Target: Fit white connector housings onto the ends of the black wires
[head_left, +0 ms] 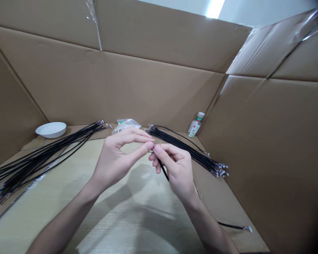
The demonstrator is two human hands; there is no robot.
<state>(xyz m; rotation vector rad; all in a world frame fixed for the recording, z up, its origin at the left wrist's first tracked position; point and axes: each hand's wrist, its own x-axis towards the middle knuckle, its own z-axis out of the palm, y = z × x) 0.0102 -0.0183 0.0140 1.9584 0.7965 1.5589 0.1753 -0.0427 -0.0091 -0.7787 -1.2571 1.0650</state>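
Note:
A black cable (163, 170) with thin coloured wires at its end runs from between my hands down behind my right forearm. My right hand (177, 169) is closed on it near that end, thumb against the fingers. My left hand (116, 158) meets it from the left, thumb and fingertips pinched at the fine wires. The fingertips hide most of what is between them. What looks like the same cable's other end, with a white connector (247, 229), lies on the cardboard at lower right.
Bundles of black cables lie at left (46, 157) and at right (188, 150), with white connectors at their ends. Along the back stand a white bowl (51, 130), a clear plastic bag (125, 124) of small white parts and a bottle (196, 125). Cardboard walls (159, 91) surround the work surface (95, 218).

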